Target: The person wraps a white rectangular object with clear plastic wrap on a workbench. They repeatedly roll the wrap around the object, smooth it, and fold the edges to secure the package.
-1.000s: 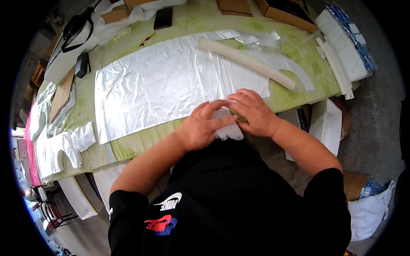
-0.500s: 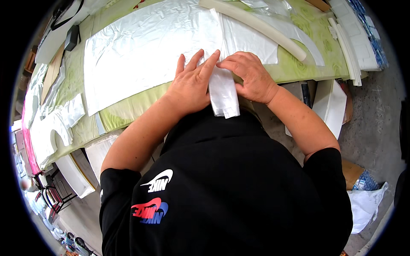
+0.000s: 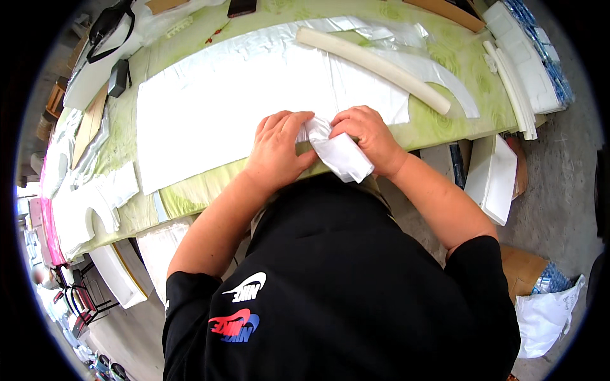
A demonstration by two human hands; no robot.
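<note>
A thin, glossy white plastic sheet (image 3: pixel 222 108) lies spread over the table. At the table's near edge, part of the film is gathered into a folded flap (image 3: pixel 345 159) that hangs toward my body. My right hand (image 3: pixel 370 136) is closed on the flap's right side, its fingers bent over the film. To the left, my left hand (image 3: pixel 278 147) curls its fingers round the gathered film, with the thumb beside the flap. The film hides part of that grip.
A long cream tube (image 3: pixel 375 68) lies across the sheet. The table has a green patterned cover (image 3: pixel 473 70). White strips (image 3: pixel 511 89) lie at its right end, a dark box (image 3: pixel 118 78) and cut film pieces (image 3: pixel 86 203) at left. A white open box (image 3: pixel 492 178) stands below the right edge.
My left hand has gone from spread fingers to curled ones round the film. The folded flap has swung toward the right and tilted, with my right hand still on it.
</note>
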